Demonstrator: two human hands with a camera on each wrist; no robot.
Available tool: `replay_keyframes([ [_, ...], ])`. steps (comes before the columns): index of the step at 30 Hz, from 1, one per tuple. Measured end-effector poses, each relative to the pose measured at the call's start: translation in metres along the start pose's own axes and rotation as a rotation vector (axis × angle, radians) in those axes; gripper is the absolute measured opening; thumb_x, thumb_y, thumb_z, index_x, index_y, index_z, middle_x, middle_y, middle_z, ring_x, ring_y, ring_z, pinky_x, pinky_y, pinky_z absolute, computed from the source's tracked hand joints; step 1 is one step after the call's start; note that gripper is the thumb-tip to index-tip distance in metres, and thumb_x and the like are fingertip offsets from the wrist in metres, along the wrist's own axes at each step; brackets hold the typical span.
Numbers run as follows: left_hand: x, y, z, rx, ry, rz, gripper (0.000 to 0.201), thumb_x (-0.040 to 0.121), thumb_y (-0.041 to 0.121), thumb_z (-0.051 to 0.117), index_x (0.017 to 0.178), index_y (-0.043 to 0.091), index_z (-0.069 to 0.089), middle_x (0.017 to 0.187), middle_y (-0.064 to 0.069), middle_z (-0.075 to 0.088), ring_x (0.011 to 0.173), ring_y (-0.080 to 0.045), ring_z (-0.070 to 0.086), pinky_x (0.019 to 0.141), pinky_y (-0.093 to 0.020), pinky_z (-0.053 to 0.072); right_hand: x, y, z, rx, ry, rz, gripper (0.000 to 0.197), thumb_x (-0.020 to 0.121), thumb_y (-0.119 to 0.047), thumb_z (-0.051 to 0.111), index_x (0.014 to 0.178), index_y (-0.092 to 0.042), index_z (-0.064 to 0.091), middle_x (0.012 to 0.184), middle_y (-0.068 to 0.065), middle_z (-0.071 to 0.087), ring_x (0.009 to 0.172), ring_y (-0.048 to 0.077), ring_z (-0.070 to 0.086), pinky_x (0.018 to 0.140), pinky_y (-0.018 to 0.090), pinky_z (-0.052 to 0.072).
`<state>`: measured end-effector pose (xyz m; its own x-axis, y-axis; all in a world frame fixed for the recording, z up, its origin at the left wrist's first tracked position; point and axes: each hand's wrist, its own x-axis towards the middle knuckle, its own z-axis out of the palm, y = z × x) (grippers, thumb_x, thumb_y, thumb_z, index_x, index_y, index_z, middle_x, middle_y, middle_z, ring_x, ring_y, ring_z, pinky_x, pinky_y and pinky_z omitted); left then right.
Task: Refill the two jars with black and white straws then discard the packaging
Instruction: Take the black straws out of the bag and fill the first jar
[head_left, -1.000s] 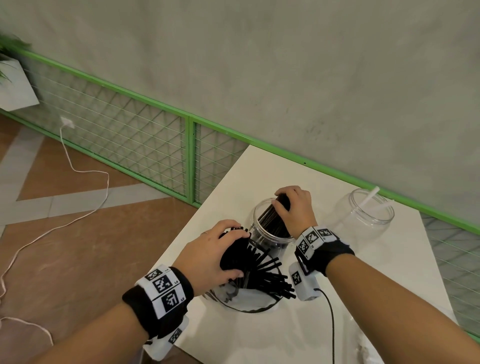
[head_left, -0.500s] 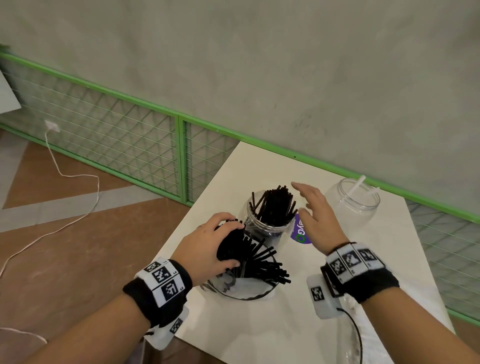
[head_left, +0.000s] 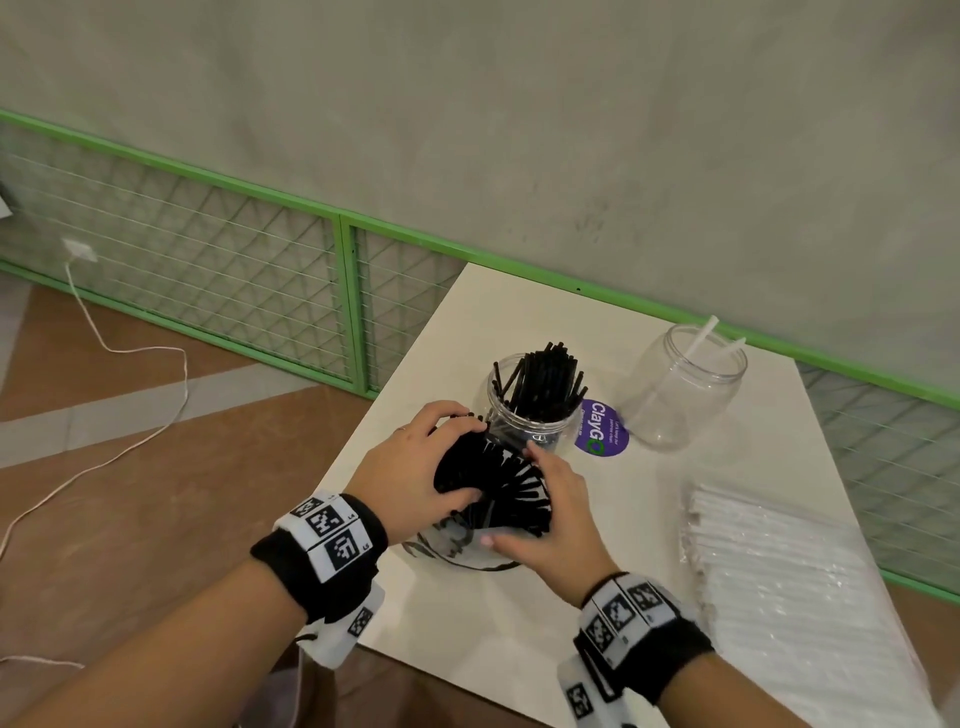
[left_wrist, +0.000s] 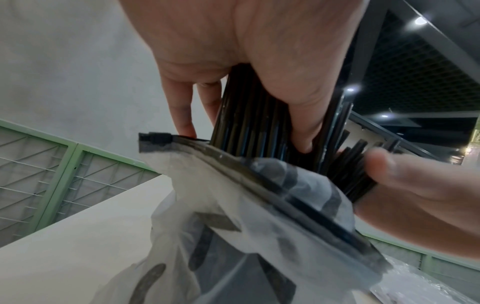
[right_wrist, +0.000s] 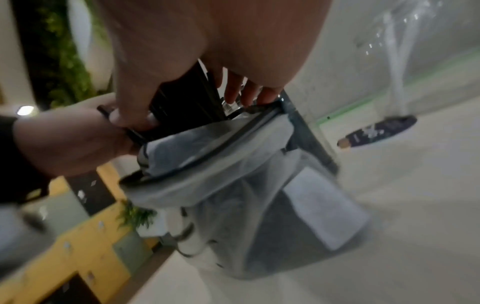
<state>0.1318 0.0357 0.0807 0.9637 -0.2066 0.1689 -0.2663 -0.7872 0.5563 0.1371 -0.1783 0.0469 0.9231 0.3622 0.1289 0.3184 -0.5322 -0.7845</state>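
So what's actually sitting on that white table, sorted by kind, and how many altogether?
Clear jars: 2, one with black straws, one nearly empty
Straw bags: 2, black-straw bag, white-straw pack
Purple ClayGo sticker: 1
Total: 5

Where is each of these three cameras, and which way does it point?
Head: worn on the head, looking down at the table, both jars and the white straws; both forearms and hands show.
Left wrist: under the left hand, looking along its fingers at the black straws and bag; right fingertips enter.
Right wrist: under the right hand, facing the same bag; the left hand shows.
Shared: all three see the black straws and bag.
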Motion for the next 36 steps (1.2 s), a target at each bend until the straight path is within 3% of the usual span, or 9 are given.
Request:
replay_keyframes([
  [3, -0.003, 0.003, -0.002, -0.033, 0.009, 0.009, 0.054, 0.08, 0.057, 0.042, 0.131, 0.039, 0.042, 0.136, 0.023, 0.031, 0.109, -0.011, 0.053, 0.087, -0.035, 0.05, 0.013, -0.007, 0.015, 0.21, 0.098, 0.08, 0.117, 0.052, -0.053, 0.084, 0.147, -0.034, 0.019, 0.126, -0.02, 0.05, 0.123, -0.001, 0.044, 0.104, 0.025, 0.037],
  [6, -0.006, 0.004, -0.005, -0.107, -0.001, 0.018, 0.054, 0.085, 0.06, 0.031, 0.133, 0.037, 0.044, 0.137, 0.023, 0.031, 0.114, -0.008, 0.048, 0.092, -0.034, 0.046, 0.02, -0.014, 0.022, 0.223, 0.099, 0.114, 0.108, 0.053, -0.051, 0.083, 0.143, -0.037, 0.025, 0.121, -0.022, 0.055, 0.116, -0.004, 0.052, 0.098, 0.022, 0.043],
  [8, -0.008, 0.004, -0.007, -0.107, -0.019, 0.02, 0.063, 0.081, 0.07, 0.035, 0.134, 0.038, 0.042, 0.138, 0.023, 0.029, 0.118, -0.005, 0.043, 0.094, -0.029, 0.042, 0.022, -0.016, 0.023, 0.217, 0.125, 0.114, 0.087, 0.058, -0.049, 0.08, 0.134, -0.036, 0.039, 0.117, -0.02, 0.059, 0.109, -0.003, 0.056, 0.094, 0.021, 0.046],
  [12, -0.007, 0.001, -0.005, 0.04, -0.003, 0.065, 0.088, 0.063, 0.074, 0.061, 0.139, 0.04, 0.033, 0.149, 0.014, 0.022, 0.133, -0.012, 0.029, 0.106, -0.031, 0.033, 0.029, -0.02, 0.026, 0.215, 0.152, 0.106, 0.04, 0.072, -0.018, 0.079, 0.098, -0.037, 0.055, 0.095, -0.014, 0.065, 0.091, -0.002, 0.061, 0.081, 0.017, 0.049],
  [19, 0.003, -0.004, 0.005, 0.088, 0.067, 0.137, 0.066, 0.067, 0.06, 0.067, 0.127, 0.042, 0.046, 0.144, 0.009, 0.038, 0.123, -0.021, 0.04, 0.097, -0.042, 0.045, 0.043, -0.023, 0.018, 0.213, 0.016, 0.079, 0.028, 0.071, -0.01, 0.072, 0.091, -0.023, 0.057, 0.083, -0.003, 0.064, 0.076, 0.004, 0.059, 0.072, 0.019, 0.049],
  [23, 0.003, -0.005, 0.013, 0.072, 0.105, 0.115, 0.054, 0.072, 0.055, 0.062, 0.121, 0.041, 0.044, 0.14, 0.011, 0.038, 0.117, -0.022, 0.044, 0.092, -0.041, 0.047, 0.047, -0.025, 0.01, 0.234, -0.027, 0.064, 0.031, 0.066, -0.023, 0.068, 0.093, -0.029, 0.056, 0.088, -0.003, 0.065, 0.084, 0.01, 0.062, 0.076, 0.021, 0.051],
  [30, 0.003, -0.004, 0.015, 0.058, 0.172, 0.057, 0.035, 0.077, 0.049, 0.053, 0.11, 0.039, 0.052, 0.135, 0.015, 0.04, 0.114, -0.018, 0.045, 0.088, -0.033, 0.046, 0.037, -0.015, 0.006, 0.468, 0.009, 0.066, 0.064, 0.063, -0.044, 0.075, 0.118, -0.028, 0.045, 0.116, -0.004, 0.056, 0.106, -0.007, 0.054, 0.091, 0.01, 0.04],
  [34, 0.004, -0.005, 0.016, 0.069, 0.157, 0.051, 0.04, 0.075, 0.044, 0.066, 0.111, 0.039, 0.05, 0.136, 0.014, 0.04, 0.115, -0.02, 0.046, 0.091, -0.035, 0.045, 0.024, -0.005, 0.006, 0.575, 0.085, 0.035, 0.074, 0.067, -0.057, 0.069, 0.127, -0.027, 0.038, 0.118, 0.002, 0.056, 0.113, 0.007, 0.055, 0.099, 0.026, 0.042],
  [36, 0.004, -0.004, 0.016, 0.069, 0.157, 0.041, 0.041, 0.075, 0.041, 0.071, 0.111, 0.039, 0.051, 0.136, 0.013, 0.041, 0.114, -0.02, 0.046, 0.091, -0.034, 0.045, 0.021, 0.004, 0.006, 0.571, 0.148, 0.041, 0.078, 0.069, -0.073, 0.062, 0.13, -0.031, 0.039, 0.119, 0.002, 0.059, 0.115, 0.012, 0.056, 0.099, 0.024, 0.043],
])
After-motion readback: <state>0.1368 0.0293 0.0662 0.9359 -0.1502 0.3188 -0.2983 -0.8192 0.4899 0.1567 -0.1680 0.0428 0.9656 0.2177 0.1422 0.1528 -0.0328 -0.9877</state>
